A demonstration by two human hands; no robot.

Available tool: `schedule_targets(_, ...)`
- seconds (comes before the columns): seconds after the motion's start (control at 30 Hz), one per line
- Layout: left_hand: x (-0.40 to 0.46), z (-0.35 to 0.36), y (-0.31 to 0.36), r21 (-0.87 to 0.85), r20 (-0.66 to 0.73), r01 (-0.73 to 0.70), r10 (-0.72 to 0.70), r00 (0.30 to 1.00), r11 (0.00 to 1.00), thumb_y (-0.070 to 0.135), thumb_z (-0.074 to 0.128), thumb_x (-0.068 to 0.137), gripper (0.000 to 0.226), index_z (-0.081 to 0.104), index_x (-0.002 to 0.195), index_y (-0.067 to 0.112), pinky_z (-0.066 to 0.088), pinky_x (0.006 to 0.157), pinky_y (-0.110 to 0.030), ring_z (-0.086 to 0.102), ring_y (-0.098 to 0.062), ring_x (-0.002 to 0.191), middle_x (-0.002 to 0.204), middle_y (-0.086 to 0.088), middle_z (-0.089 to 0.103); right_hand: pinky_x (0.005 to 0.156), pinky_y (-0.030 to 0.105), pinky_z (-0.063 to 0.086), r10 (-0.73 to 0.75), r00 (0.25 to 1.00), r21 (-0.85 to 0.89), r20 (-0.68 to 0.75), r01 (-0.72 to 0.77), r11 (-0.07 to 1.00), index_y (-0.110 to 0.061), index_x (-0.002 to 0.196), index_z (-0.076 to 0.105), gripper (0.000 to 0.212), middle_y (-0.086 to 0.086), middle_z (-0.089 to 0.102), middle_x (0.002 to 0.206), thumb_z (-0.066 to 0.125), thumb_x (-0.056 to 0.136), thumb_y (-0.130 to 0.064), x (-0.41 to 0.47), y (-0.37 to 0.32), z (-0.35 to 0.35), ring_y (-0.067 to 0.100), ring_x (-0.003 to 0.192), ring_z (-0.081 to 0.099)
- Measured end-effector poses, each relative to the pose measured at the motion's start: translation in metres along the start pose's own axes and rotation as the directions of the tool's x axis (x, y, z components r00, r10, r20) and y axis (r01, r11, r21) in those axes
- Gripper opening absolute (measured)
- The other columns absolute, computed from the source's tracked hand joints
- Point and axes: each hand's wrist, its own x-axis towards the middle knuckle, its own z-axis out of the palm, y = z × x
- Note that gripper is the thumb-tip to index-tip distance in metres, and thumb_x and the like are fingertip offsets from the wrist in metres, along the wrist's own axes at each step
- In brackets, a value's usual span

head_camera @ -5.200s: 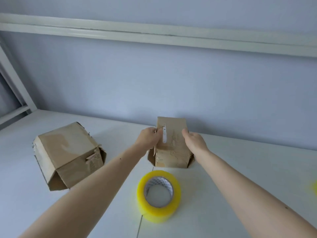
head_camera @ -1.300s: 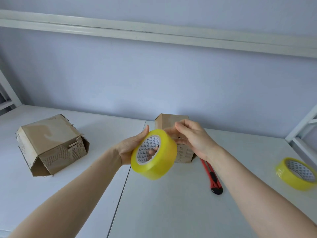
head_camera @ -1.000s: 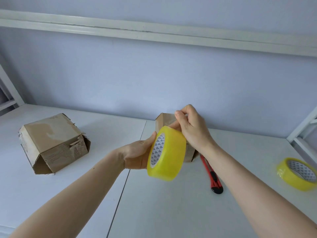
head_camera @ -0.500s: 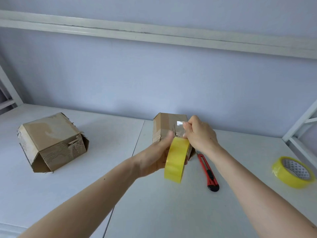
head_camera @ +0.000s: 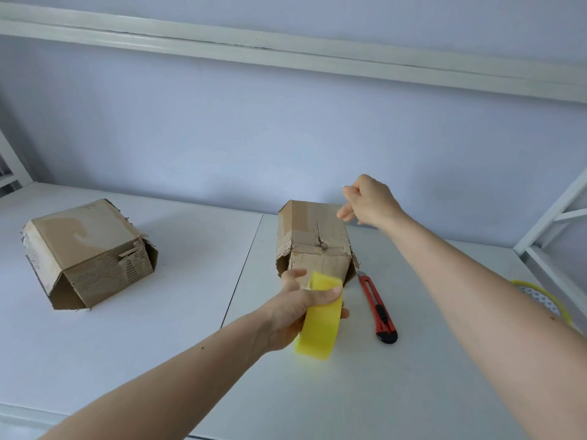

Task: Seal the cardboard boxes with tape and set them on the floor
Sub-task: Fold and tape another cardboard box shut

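A small, worn cardboard box [head_camera: 313,241] stands in the middle of the white table [head_camera: 158,344]. Just in front of it my left hand [head_camera: 290,315] grips a yellow tape roll [head_camera: 320,327], held on edge. My right hand [head_camera: 370,201] hovers over the box's far top edge with fingers curled, thumb and forefinger pinched as if on the clear tape end; the strip itself is barely visible. A larger battered cardboard box [head_camera: 85,252] sits at the left with its flaps loose.
A red utility knife [head_camera: 378,309] lies right of the small box. A second yellow tape roll [head_camera: 536,295] sits at the far right, partly hidden by my right forearm. A white metal frame [head_camera: 559,214] rises at the table's right end; the wall runs close behind.
My left hand has lowered the roll toward me in front of the small box. My right hand has moved up and back, from the roll to the box's far edge.
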Motion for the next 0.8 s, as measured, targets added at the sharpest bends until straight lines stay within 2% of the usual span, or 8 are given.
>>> schedule_targets(0.07, -0.002, 0.002, 0.001, 0.007, 0.029, -0.009, 0.008, 1.0, 1.0, 0.024, 0.072, 0.091, 0.053, 0.041, 0.134, 0.022, 0.056, 0.091, -0.047, 0.073, -0.033, 0.088, 0.1, -0.018, 0.074, 0.088, 0.042, 0.052, 0.006, 0.994, 0.012, -0.105, -0.004, 1.0, -0.014, 0.097, 0.045, 0.018, -0.005, 0.074, 0.077, 0.035, 0.104, -0.027, 0.012, -0.005, -0.007, 0.013, 0.076, 0.072)
schedule_targets(0.13, -0.006, 0.007, 0.004, 0.049, 0.06, 0.022, -0.025, 0.998, 0.999, 0.035, 0.066, 0.096, 0.046, 0.045, 0.133, 0.018, 0.055, 0.095, -0.048, 0.073, -0.032, 0.087, 0.1, -0.016, 0.074, 0.086, 0.039, 0.051, 0.026, 0.987, 0.053, -0.159, -0.017, 0.998, -0.015, 0.099, 0.045, 0.016, -0.006, 0.074, 0.078, 0.035, 0.103, -0.027, 0.025, -0.009, -0.007, 0.012, 0.074, 0.071)
schedule_targets(0.27, -0.009, 0.013, -0.001, 0.055, 0.077, 0.092, -0.096, 0.992, 0.994, 0.021, 0.07, 0.093, 0.052, 0.038, 0.134, 0.023, 0.058, 0.089, -0.044, 0.074, -0.031, 0.085, 0.103, -0.018, 0.075, 0.085, 0.047, 0.057, 0.018, 0.998, -0.005, 0.054, -0.017, 1.0, -0.009, 0.098, 0.052, 0.024, -0.004, 0.074, 0.077, 0.038, 0.103, -0.028, 0.045, -0.002, 0.004, 0.019, 0.081, 0.073)
schedule_targets(0.33, -0.006, 0.009, 0.001, 0.017, 0.044, 0.101, -0.101, 0.994, 0.995, 0.023, 0.067, 0.097, 0.046, 0.038, 0.133, 0.022, 0.059, 0.082, -0.042, 0.073, -0.032, 0.081, 0.098, -0.022, 0.074, 0.087, 0.048, 0.056, 0.009, 1.0, -0.017, 0.019, -0.009, 1.0, -0.006, 0.094, 0.052, 0.025, -0.005, 0.074, 0.077, 0.037, 0.101, -0.025, 0.056, -0.001, 0.005, 0.018, 0.082, 0.073)
schedule_targets(0.43, 0.0, 0.006, 0.008, 0.033, -0.009, 0.122, -0.122, 0.992, 0.992, 0.033, 0.059, 0.102, 0.039, 0.041, 0.129, 0.011, 0.06, 0.071, -0.039, 0.074, -0.031, 0.076, 0.089, -0.022, 0.073, 0.09, 0.04, 0.05, 0.003, 0.996, -0.015, -0.088, -0.004, 1.0, -0.012, 0.095, 0.048, 0.023, -0.009, 0.073, 0.079, 0.035, 0.102, -0.03, 0.075, -0.002, 0.006, 0.018, 0.09, 0.068)
schedule_targets(0.6, 0.008, 0.012, 0.009, 0.002, -0.057, 0.146, -0.146, 0.988, 0.989, 0.035, 0.062, 0.099, 0.039, 0.044, 0.124, 0.011, 0.06, 0.069, -0.039, 0.075, -0.033, 0.078, 0.09, -0.021, 0.071, 0.09, 0.04, 0.049, 0.004, 1.0, -0.05, 0.025, -0.003, 0.999, -0.01, 0.093, 0.049, 0.027, -0.003, 0.075, 0.087, 0.037, 0.104, -0.031, 0.093, 0.009, 0.034, 0.022, 0.095, 0.066)
schedule_targets(0.7, 0.015, 0.01, 0.009, -0.05, -0.086, 0.165, -0.169, 0.982, 0.985, 0.035, 0.063, 0.099, 0.041, 0.045, 0.126, 0.01, 0.06, 0.069, -0.04, 0.075, -0.034, 0.078, 0.085, -0.02, 0.072, 0.08, 0.035, 0.047, 0.001, 0.998, -0.091, 0.061, 0.005, 0.996, -0.014, 0.075, 0.04, 0.032, -0.004, 0.075, 0.084, 0.038, 0.102, -0.03, 0.104, 0.016, 0.049, 0.024, 0.095, 0.066)
schedule_targets(0.8, 0.019, 0.01, 0.013, -0.071, -0.106, 0.179, -0.185, 0.977, 0.981, 0.036, 0.065, 0.098, 0.041, 0.045, 0.125, 0.011, 0.06, 0.068, -0.04, 0.075, -0.035, 0.079, 0.084, -0.02, 0.072, 0.072, 0.033, 0.04, 0.006, 0.997, -0.096, 0.082, 0.002, 0.995, -0.016, 0.074, 0.039, 0.032, -0.002, 0.075, 0.089, 0.04, 0.102, -0.031, 0.111, 0.02, 0.06, 0.026, 0.098, 0.063)
